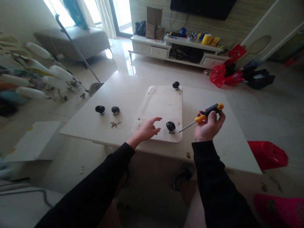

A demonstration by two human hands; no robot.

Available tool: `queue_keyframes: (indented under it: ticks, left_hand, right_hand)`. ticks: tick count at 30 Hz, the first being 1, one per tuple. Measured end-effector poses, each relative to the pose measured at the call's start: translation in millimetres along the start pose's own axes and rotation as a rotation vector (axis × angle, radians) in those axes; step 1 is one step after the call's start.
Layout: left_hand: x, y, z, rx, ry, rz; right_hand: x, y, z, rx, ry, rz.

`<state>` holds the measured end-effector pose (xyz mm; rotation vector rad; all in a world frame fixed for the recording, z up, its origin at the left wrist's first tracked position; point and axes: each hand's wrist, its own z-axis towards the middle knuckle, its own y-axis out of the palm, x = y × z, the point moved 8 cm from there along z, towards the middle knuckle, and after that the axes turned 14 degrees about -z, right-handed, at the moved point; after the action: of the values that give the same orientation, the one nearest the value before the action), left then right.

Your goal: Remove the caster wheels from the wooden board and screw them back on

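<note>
A white board (159,107) with rounded corners and small holes lies flat on the white table (128,88). One black caster wheel (170,126) stands at its near right corner, another caster (176,85) at the far right corner. Over the board's near left part, my left hand (149,129) is empty, thumb and forefinger apart, pointing toward the near caster. My right hand (210,125) grips a yellow-and-black screwdriver (211,110), its shaft slanting down left so the tip is beside the near caster. Whether the tip touches anything I cannot tell.
Left of the board on the table are two loose casters (100,109) and a small pile of screws (115,124). A red stool (268,154) stands by the table's right edge. A white box (33,141) is on the floor at left; a TV cabinet (149,50) stands beyond.
</note>
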<state>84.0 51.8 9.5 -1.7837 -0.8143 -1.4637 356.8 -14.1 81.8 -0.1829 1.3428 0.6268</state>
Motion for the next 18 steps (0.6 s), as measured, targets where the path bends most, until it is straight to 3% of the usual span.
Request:
queue_keyframes:
  ticks: [5, 11, 18]
  left_hand:
    - [2.2, 26.1, 9.2, -0.077, 0.006, -0.088]
    - [-1.1, 42.1, 11.7, -0.164, 0.046, -0.154]
    - [-3.2, 38.7, 8.4, 0.036, 0.04, -0.027]
  right_hand:
    - [-5.0, -2.2, -2.1, 0.0, -0.029, 0.001]
    - [-12.5, 0.5, -4.8, 0.0, -0.079, -0.037]
    - [-35.1, 13.3, -6.1, 0.035, -0.285, -0.025]
